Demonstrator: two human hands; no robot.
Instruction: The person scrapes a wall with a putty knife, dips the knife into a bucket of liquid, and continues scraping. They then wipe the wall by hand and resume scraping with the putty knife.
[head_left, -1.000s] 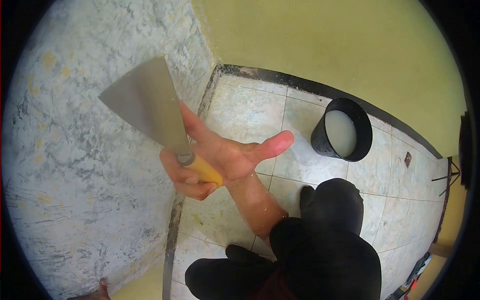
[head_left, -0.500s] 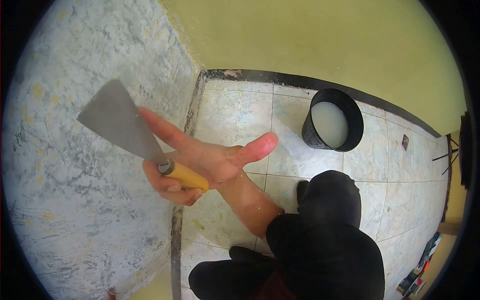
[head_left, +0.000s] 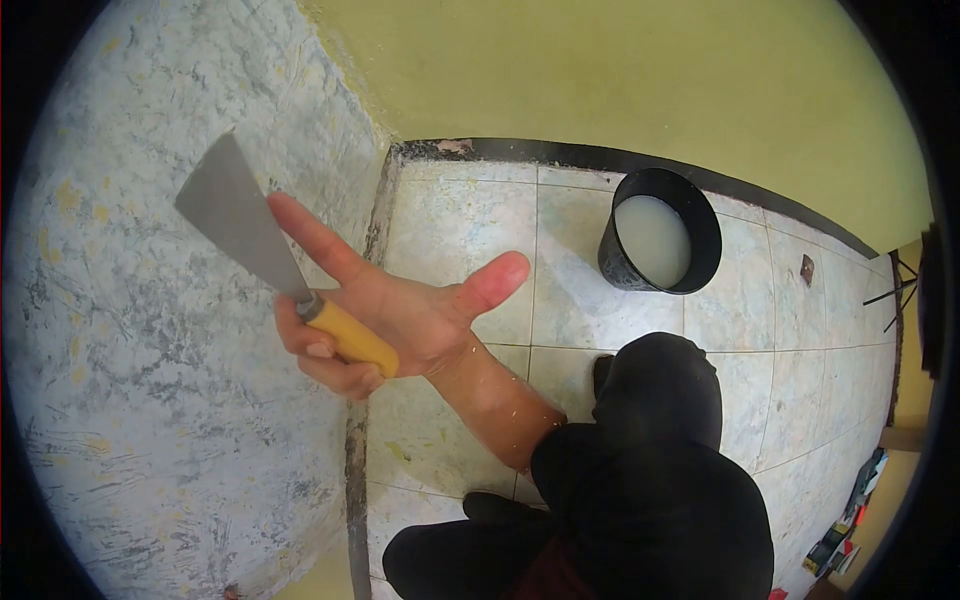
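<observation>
Mottled wall (head_left: 150, 330): grey-white, rising at left behind the blade; a sharp blade corner could gouge it, should the wrist tip.
Tiled floor (head_left: 460, 225): pale; any spill would probably make it slippery underfoot.
Dark-clothed knee (head_left: 660, 395): bent, near the bucket; a careless shift of the leg could knock the latter over.
Black bucket (head_left: 614, 262): on the floor, holding cloudy liquid (head_left: 652, 240), which could slosh out if jolted.
Right hand (head_left: 400, 318): palm up; thumb and index finger spread off the handle, the remaining fingers curled about it.
Scraper (head_left: 280, 262): in the right hand, blade up-left; with no thumb clamping it, the yellow handle (head_left: 352, 338) could twist or slip.
Left hand (head_left: 232, 592): apparently a fingertip at the lower edge; finger state cannot be told.
</observation>
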